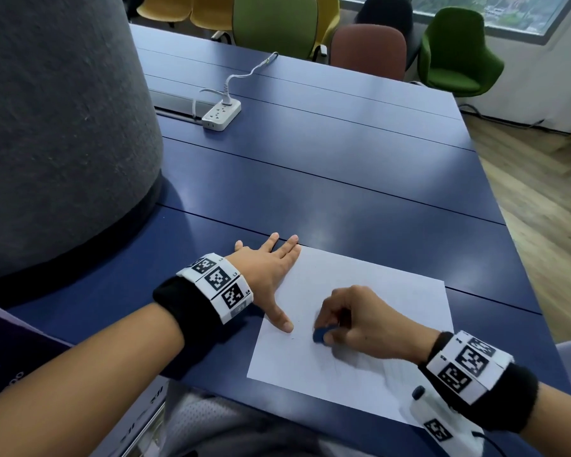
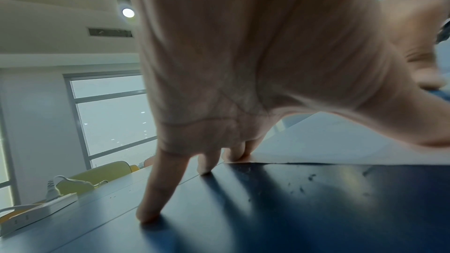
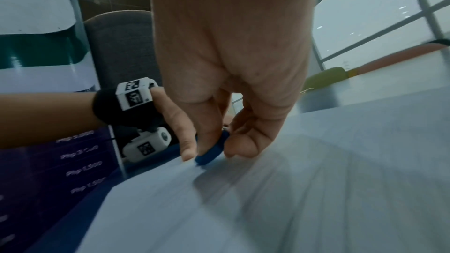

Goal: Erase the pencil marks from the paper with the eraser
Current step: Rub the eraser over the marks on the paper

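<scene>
A white sheet of paper (image 1: pixel 370 324) lies on the blue table (image 1: pixel 343 179) near its front edge. My right hand (image 1: pixel 353 321) pinches a small blue eraser (image 1: pixel 320 334) and holds its tip against the sheet. The right wrist view shows that eraser (image 3: pixel 210 154) between thumb and fingers, touching the blurred paper (image 3: pixel 292 199). My left hand (image 1: pixel 271 272) lies flat with spread fingers on the sheet's left edge, thumb on the paper. In the left wrist view its fingertips (image 2: pixel 148 216) press on the table beside the paper (image 2: pixel 328 141). Faint pencil marks are barely visible near the eraser.
A white power strip (image 1: pixel 221 115) with a cable sits farther back on the table. A large grey felt-covered column (image 1: pixel 56 127) stands at the left. Coloured chairs (image 1: pixel 455 51) line the far side. The table's right edge drops to a wooden floor (image 1: pixel 541 199).
</scene>
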`<state>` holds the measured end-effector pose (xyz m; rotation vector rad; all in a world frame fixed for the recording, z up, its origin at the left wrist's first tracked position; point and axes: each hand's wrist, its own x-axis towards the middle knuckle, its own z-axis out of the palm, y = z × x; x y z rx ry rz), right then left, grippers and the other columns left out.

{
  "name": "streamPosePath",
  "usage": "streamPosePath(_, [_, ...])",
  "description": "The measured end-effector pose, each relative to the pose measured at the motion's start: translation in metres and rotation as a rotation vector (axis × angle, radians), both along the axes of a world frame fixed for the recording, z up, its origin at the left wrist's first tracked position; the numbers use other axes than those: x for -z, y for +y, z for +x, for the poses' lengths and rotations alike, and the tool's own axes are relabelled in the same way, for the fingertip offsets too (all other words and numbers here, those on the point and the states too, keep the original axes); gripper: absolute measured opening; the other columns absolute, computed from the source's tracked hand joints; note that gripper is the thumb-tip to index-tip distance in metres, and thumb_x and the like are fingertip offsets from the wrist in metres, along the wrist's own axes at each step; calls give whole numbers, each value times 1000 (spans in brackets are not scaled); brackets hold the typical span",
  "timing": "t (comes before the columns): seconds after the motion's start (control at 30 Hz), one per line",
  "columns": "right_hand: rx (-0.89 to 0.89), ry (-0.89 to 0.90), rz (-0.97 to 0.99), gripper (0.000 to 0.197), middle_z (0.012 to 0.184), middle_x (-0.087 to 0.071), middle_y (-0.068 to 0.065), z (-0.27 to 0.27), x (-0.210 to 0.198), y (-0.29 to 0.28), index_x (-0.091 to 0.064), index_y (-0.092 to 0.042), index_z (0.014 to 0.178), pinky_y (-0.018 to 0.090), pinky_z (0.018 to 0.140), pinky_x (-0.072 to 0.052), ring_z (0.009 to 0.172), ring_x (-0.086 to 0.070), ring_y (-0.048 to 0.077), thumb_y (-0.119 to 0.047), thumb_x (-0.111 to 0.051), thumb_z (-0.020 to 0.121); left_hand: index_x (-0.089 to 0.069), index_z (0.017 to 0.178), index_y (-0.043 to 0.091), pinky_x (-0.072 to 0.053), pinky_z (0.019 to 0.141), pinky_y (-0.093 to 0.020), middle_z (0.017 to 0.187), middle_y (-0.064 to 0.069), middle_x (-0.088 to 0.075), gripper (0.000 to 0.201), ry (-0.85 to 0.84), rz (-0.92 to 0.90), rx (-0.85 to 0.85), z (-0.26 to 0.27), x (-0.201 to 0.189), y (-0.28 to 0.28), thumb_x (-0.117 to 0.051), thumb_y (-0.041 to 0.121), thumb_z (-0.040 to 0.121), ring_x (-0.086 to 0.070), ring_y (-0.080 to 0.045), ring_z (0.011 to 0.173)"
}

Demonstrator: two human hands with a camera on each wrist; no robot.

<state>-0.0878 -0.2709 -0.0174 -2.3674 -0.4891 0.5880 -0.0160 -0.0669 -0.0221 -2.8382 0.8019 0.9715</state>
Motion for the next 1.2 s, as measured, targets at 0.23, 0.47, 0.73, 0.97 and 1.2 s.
streamPosePath(0.23, [-22,-88,-54,17,75,-58,-9,7,-2,10,-74,-22,83,13,60,-44,65,-53,1,-9,-72,73,19,153,21,-6,108,-73,157,13,29,144,-7,-7,0,0,2,1,-75,74,58,23,-18,147])
streamPosePath(0.47, [-126,26,-44,19,81,-67,-1,-1,-6,10,-75,-21,85,15,62,-46,66,-56,4,-7,-70,73,18,153,21,-6,107,-74,158,12,29,144,-11,-7,7,0,2,1,-75,74,58,23,-19,147])
streamPosePath(0.73, [-185,71,-55,22,83,-65,-5,-4,-7,9,-76,-19,85,14,64,-47,68,-57,5,-4,-68,72,19,153,21,-5,107,-74,158,12,29,144,-7,-14,4,0,3,1,-75,74,58,24,-20,147])
streamPosePath(0.97, [-103,97,-7,16,80,-64,-4,-13,-4,1,-75,-19,79,11,60,-42,63,-55,2,-5,-71,71,19,153,20,-5,106,-74,158,12,28,144,0,-17,-4,0,1,1,-76,73,58,24,-20,146])
streamPosePath(1.2, [41,62,27,14,77,-66,-3,-13,0,-6,-73,-21,76,16,60,-46,61,-55,1,-9,-74,72,18,153,21,-6,106,-75,157,13,30,144,-1,-7,0,0,2,0,-75,75,57,24,-20,146])
